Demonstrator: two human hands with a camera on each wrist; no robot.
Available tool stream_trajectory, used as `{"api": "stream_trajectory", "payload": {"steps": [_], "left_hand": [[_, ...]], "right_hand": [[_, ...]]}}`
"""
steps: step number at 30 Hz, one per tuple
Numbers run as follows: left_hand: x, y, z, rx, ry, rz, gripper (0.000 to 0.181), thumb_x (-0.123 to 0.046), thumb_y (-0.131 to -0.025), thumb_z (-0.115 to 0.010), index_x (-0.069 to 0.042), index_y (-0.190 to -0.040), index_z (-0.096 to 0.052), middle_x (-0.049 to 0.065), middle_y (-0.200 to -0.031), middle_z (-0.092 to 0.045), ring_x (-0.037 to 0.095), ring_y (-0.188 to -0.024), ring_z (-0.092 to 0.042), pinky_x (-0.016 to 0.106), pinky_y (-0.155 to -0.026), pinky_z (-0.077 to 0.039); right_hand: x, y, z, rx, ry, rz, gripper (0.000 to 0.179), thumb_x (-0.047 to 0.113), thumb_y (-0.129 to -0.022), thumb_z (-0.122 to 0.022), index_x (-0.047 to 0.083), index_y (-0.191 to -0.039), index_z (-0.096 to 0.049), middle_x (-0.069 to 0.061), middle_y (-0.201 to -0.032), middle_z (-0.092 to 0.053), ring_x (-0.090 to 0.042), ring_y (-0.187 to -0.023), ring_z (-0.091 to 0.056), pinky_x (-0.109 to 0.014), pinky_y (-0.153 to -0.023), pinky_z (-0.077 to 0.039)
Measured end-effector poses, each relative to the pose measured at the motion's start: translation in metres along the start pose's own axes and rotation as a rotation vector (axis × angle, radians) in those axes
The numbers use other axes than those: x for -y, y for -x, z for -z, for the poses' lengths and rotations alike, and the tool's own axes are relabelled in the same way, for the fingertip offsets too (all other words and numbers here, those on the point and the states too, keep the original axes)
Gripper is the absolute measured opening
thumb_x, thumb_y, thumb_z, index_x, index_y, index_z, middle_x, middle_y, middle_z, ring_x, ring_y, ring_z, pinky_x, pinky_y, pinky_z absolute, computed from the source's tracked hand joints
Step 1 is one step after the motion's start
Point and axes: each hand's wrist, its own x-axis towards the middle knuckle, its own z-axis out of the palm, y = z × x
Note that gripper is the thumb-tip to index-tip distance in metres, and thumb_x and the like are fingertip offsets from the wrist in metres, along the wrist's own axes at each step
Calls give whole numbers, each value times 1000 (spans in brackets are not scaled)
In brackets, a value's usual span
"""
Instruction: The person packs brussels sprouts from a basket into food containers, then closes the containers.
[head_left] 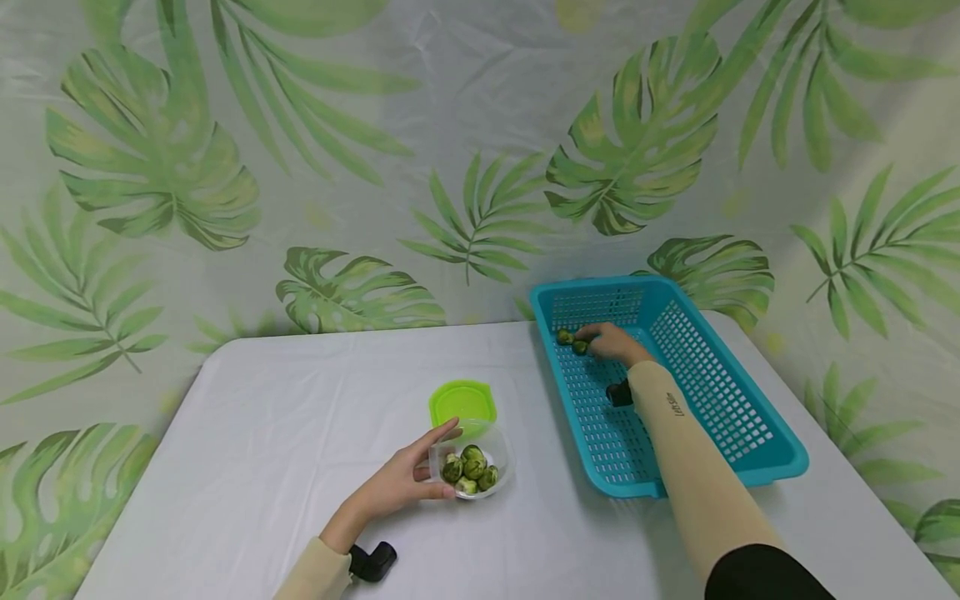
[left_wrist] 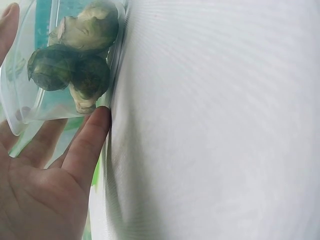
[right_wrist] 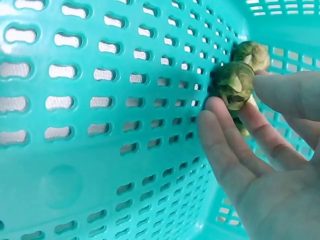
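Observation:
My left hand [head_left: 401,482] holds a small clear plastic container [head_left: 501,450] by its side, thumb on the near side and fingers around the back. Several Brussels sprouts [head_left: 473,463] lie inside it, and they also show through its wall in the left wrist view. Over on the right, my right hand [head_left: 613,343] reaches down into a blue perforated basket [head_left: 780,450]. In the right wrist view its thumb and fingertips pinch a Brussels sprout [right_wrist: 234,85] near the basket's floor. Other sprouts [right_wrist: 251,54] sit right beside that one.
A bright green lid [head_left: 459,400] lies on the table just behind the container. White cloth covers the table [head_left: 300,417]. Behind its far edge hangs a leaf-patterned curtain [head_left: 480,125]. The basket's raised walls surround my right hand.

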Motion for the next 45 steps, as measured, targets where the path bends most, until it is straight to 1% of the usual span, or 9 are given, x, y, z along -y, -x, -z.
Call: {"api": "stream_trajectory", "payload": {"steps": [7, 14, 19, 23, 30, 35, 38, 43, 45], "left_hand": [[0, 0, 0, 2, -3, 3, 87, -11, -87, -72, -12, -155, -17, 14, -153, -27, 33, -135, -34, 32, -99, -43], [-1, 0, 0, -3, -25, 22, 87, -13, -87, -72, -14, -155, -17, 9, -153, -28, 31, -135, -34, 37, -101, -42], [0, 0, 0, -2, -31, 22, 86, -14, -87, -72, -14, -155, -17, 9, -153, -28, 31, -135, -34, 38, -101, -42], [1, 0, 0, -1, -22, 16, 86, -13, -87, -72, -14, -155, -18, 10, -154, -27, 31, -135, -34, 36, -100, -42], [3, 0, 0, -5, -23, 19, 85, -13, -88, -71, -14, -154, -18, 10, -153, -28, 32, -136, -33, 40, -101, -41], [1, 0, 0, -5, -14, 23, 85, -13, -88, -71, -14, -155, -18, 9, -153, -28, 31, -136, -33, 36, -100, -42], [0, 0, 0, -3, -9, 16, 86, -13, -88, -72, -14, -155, -17, 11, -154, -27, 32, -136, -32, 34, -100, -42], [-1, 0, 0, 0, -2, 2, 87, -11, -87, -71, -12, -155, -17, 14, -154, -26, 33, -136, -33, 31, -98, -43], [-1, 0, -1, 1, -5, 0, 87, -11, -87, -71, -12, -155, -17, 14, -154, -26, 33, -136, -33, 31, -98, -43]], "right_hand": [[-4, -3, 1, -4, -4, 51, 43, -7, -84, -45, -6, -126, -56, -29, -131, -48, -44, -115, -49, -47, -88, -49], [2, 2, -3, -34, -12, 44, 37, -7, -89, -45, -11, -125, -55, -29, -128, -51, -41, -114, -51, -48, -91, -47], [3, 1, -4, -83, -4, 49, 32, -6, -89, -47, -9, -119, -59, -27, -117, -57, -39, -99, -56, -49, -84, -49], [3, 0, -1, -96, -19, 68, 29, -4, -91, -47, -9, -116, -59, -25, -113, -58, -39, -94, -57, -50, -83, -49], [13, 8, 11, -58, -151, 94, 28, 1, -95, -48, -11, -119, -54, -28, -117, -54, -43, -102, -56, -53, -91, -46], [16, 15, 19, -17, -241, 117, 27, 3, -96, -49, -11, -118, -52, -27, -117, -53, -46, -107, -54, -56, -95, -43], [19, 20, 24, -5, -250, 150, 25, 5, -97, -50, -11, -117, -52, -27, -117, -53, -41, -103, -58, -54, -94, -45], [23, 27, 28, 8, -269, 212, 23, 4, -96, -51, -11, -114, -51, -26, -112, -55, -23, -91, -63, -48, -90, -49], [25, 30, 28, 12, -283, 224, 22, 4, -95, -52, -10, -112, -51, -25, -111, -56, -21, -90, -63, -47, -89, -50]]}}
